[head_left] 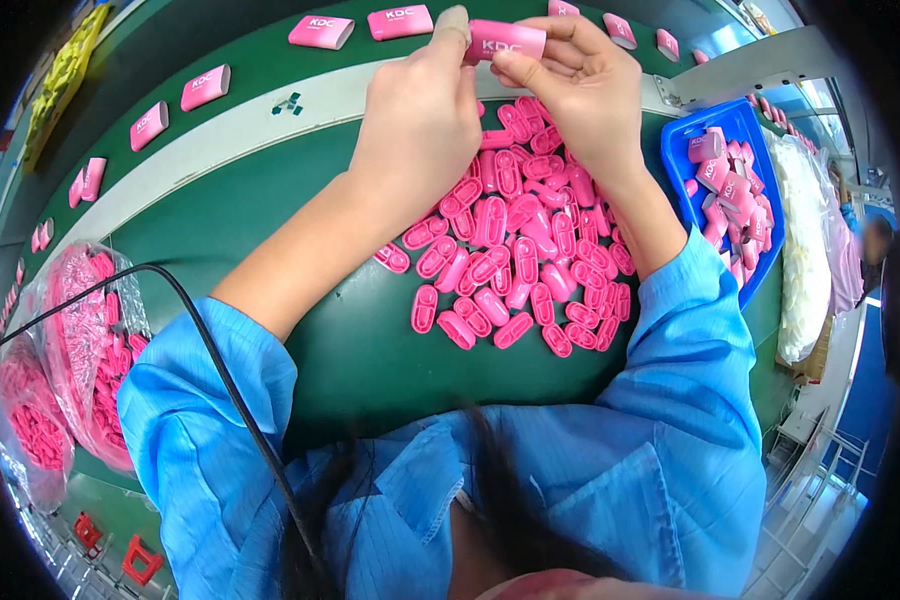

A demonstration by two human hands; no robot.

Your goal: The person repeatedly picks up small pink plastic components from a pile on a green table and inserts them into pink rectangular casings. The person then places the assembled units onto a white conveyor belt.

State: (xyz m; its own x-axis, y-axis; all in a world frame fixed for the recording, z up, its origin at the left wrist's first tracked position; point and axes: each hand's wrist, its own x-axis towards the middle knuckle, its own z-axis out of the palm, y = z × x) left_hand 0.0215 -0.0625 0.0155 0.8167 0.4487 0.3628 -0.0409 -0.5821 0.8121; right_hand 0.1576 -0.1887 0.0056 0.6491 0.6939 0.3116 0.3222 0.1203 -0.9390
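At the far left of the frame, clear bags of pink parts (65, 350) are sitting by your left elbow. Along the upper left, finished pink cases (205, 87) are lying in a row on the green belt (260, 55), well apart from each other.

Your left hand (415, 120) is reaching up to the top middle, its fingers pinching the left end of the pink case (507, 40). The case is lying sideways, long way left to right. Your right hand (580, 85) is gripping its right end, so both hands are equally near.

Just below your hands, a pile of small pink caps (515, 250) is covering the green table (300, 250). At the right, a blue tray (745, 130) is holding more cases.
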